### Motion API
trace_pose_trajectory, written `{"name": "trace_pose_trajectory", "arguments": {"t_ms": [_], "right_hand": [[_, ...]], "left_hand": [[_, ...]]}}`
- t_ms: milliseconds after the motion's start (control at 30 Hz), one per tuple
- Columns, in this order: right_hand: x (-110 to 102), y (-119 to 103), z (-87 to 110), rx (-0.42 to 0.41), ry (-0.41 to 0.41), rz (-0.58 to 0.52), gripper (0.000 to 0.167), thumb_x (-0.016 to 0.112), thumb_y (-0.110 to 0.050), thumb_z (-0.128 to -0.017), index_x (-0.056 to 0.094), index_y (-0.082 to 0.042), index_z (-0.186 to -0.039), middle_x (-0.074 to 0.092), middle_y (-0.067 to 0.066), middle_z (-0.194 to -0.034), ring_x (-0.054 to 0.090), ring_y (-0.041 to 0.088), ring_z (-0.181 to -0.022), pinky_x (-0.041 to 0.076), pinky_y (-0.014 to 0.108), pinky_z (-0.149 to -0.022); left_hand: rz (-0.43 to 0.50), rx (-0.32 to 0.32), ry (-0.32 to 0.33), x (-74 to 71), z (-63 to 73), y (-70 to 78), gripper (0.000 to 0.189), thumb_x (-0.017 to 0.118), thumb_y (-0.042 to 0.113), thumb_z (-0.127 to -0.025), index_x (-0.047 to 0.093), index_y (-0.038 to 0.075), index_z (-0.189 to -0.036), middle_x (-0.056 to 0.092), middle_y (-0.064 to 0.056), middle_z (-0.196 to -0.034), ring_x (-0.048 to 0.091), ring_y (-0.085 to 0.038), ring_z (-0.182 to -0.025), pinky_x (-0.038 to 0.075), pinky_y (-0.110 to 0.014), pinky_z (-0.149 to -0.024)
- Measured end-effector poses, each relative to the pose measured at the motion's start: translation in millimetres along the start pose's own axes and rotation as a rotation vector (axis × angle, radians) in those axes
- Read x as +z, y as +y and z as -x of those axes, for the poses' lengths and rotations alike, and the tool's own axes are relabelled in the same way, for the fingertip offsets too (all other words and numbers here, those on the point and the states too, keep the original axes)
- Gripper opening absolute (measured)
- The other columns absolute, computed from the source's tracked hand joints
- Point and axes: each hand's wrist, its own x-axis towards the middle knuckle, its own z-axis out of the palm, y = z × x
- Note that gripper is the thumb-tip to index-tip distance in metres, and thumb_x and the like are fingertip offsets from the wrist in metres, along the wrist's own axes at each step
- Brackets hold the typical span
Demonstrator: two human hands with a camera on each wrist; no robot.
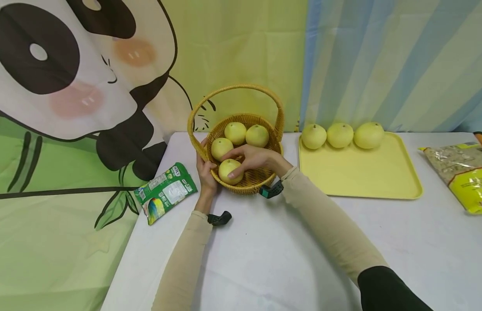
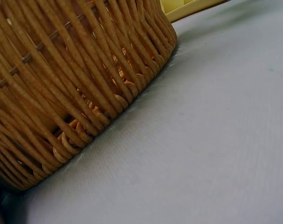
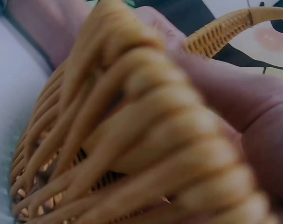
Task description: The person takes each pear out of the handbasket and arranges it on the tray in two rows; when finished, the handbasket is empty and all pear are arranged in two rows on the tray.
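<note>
A wicker basket (image 1: 248, 190) with a tall arched handle stands on the table, with several round, pale yellow-green fruits (image 1: 235, 133) inside. At its left side, my left hand (image 1: 207, 172) grips the rim near the foot of the handle, some fingers hidden behind the weave. My right hand (image 1: 256, 159) reaches over the basket and holds the nearest fruit (image 1: 228, 172) between thumb and fingers, low against the front rim. In the left wrist view, the basket's woven wall (image 2: 80, 70) meets the tablecloth. The right wrist view has the rim (image 3: 178, 107) close up and blurred, covering most of the hand.
To the right lies a yellow tray (image 1: 361, 172), three similar fruits (image 1: 340, 135) lined up along its back edge. Beyond it is a clear-and-yellow food bag (image 1: 464, 172). A green snack packet (image 1: 166, 192) lies left of the basket. Printed curtains (image 1: 241, 52) hang behind the table.
</note>
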Motion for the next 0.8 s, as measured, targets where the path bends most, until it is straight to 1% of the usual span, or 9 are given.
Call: {"name": "trace_pose_trajectory", "arguments": {"t_ms": [133,200,300,433,533,700,767,800], "right_hand": [[2,0,0.4,-0.014,-0.010,0.021,0.067,0.090,-0.015,-0.083,0.064,-0.011,-0.144,0.062,0.004,-0.147,0.053,0.024,-0.134,0.042,0.040,-0.115],[2,0,0.6,-0.027,-0.003,0.021,0.065,0.091,-0.014,-0.082,0.066,-0.011,-0.142,0.063,0.004,-0.146,0.054,0.023,-0.132,0.043,0.039,-0.113],[3,1,1.9,-0.056,0.012,-0.016,0.063,0.091,-0.008,-0.080,0.069,-0.009,-0.139,0.066,0.004,-0.144,0.055,0.021,-0.131,0.043,0.038,-0.113],[2,3,6.4,-0.086,0.032,-0.092,0.063,0.090,0.001,-0.076,0.071,-0.005,-0.136,0.068,0.005,-0.144,0.057,0.020,-0.131,0.044,0.039,-0.114],[0,4,12.8,-0.110,0.074,-0.099,0.062,0.092,-0.003,-0.075,0.073,-0.007,-0.135,0.069,0.004,-0.143,0.058,0.020,-0.129,0.045,0.040,-0.112],[-8,0,32.9,-0.194,0.192,-0.072,0.057,0.095,-0.014,-0.076,0.078,-0.016,-0.130,0.073,0.000,-0.135,0.060,0.017,-0.126,0.045,0.039,-0.109],[-14,0,43.3,-0.228,0.237,-0.070,0.057,0.094,-0.015,-0.077,0.077,-0.015,-0.131,0.075,0.000,-0.131,0.062,0.015,-0.119,0.047,0.036,-0.104],[-17,-1,49.0,-0.242,0.255,-0.073,0.057,0.094,-0.014,-0.078,0.076,-0.014,-0.133,0.077,0.001,-0.128,0.063,0.014,-0.113,0.049,0.034,-0.100]], "left_hand": [[0.025,0.007,0.008,-0.2,-0.1,0.5,0.086,0.039,0.005,-0.073,0.044,0.009,-0.159,0.048,-0.014,-0.157,0.048,-0.021,-0.136,0.036,-0.033,-0.113],[0.030,0.003,0.012,-0.7,-0.2,0.2,0.086,0.039,0.004,-0.073,0.043,0.009,-0.159,0.048,-0.013,-0.158,0.048,-0.020,-0.137,0.035,-0.032,-0.114],[0.025,-0.005,0.015,-1.2,-0.6,-0.6,0.086,0.038,0.004,-0.073,0.042,0.009,-0.159,0.047,-0.012,-0.160,0.047,-0.021,-0.141,0.034,-0.033,-0.116],[-0.007,-0.012,0.011,-1.7,-1.0,-2.1,0.088,0.036,0.005,-0.073,0.041,0.011,-0.160,0.045,-0.007,-0.163,0.044,-0.021,-0.146,0.032,-0.033,-0.118],[-0.015,-0.010,0.010,-1.6,-0.4,-2.7,0.088,0.036,0.005,-0.073,0.041,0.012,-0.160,0.045,-0.006,-0.164,0.043,-0.021,-0.148,0.032,-0.032,-0.119],[0.016,0.002,0.009,-0.5,0.6,-2.0,0.085,0.038,0.004,-0.075,0.042,0.011,-0.160,0.044,-0.010,-0.163,0.042,-0.023,-0.149,0.032,-0.032,-0.119],[0.025,0.003,0.011,-0.3,0.7,-1.0,0.085,0.038,0.003,-0.075,0.043,0.010,-0.160,0.043,-0.011,-0.163,0.042,-0.023,-0.149,0.031,-0.031,-0.119],[0.030,0.001,0.013,-0.3,0.7,-0.6,0.085,0.039,0.003,-0.075,0.043,0.010,-0.160,0.043,-0.012,-0.163,0.042,-0.023,-0.149,0.032,-0.031,-0.118]]}}
